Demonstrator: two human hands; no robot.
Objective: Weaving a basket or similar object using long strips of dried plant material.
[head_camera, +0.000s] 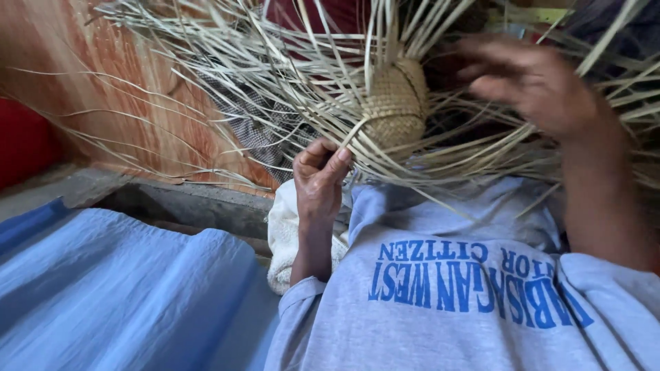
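— While your left hand (317,180) pinches a few of the pale strips between thumb and curled fingers, which way does the woven piece (397,103) sit?

— It sits just above and to the right of that hand, in the upper middle of the view. Its rounded, tightly plaited end faces down toward your chest, and its long axis runs roughly upright, leaning a little to the left at the top.

— And the loose strips (227,65)?

— They fan out from the woven piece in every direction, most of them sweeping up and to the left, others spreading flat to the right across your lap. The ones you grip run from your thumb up into the base of the weave.

— Your right hand (533,82)?

— It is raised beside the woven piece, on its right, fingers bent and half spread among the strips. It is blurred, so I cannot tell whether it grips any of them.

— What lies around you?

— From the left: a red object (24,141) at the edge, an orange-brown wood-grain panel (103,89) behind the strips, a grey concrete ledge (185,203) below it, and blue cloth (117,288) in the lower left. A cream knitted cloth (282,240) lies under your left wrist, against your grey sweatshirt (440,323) with blue lettering.
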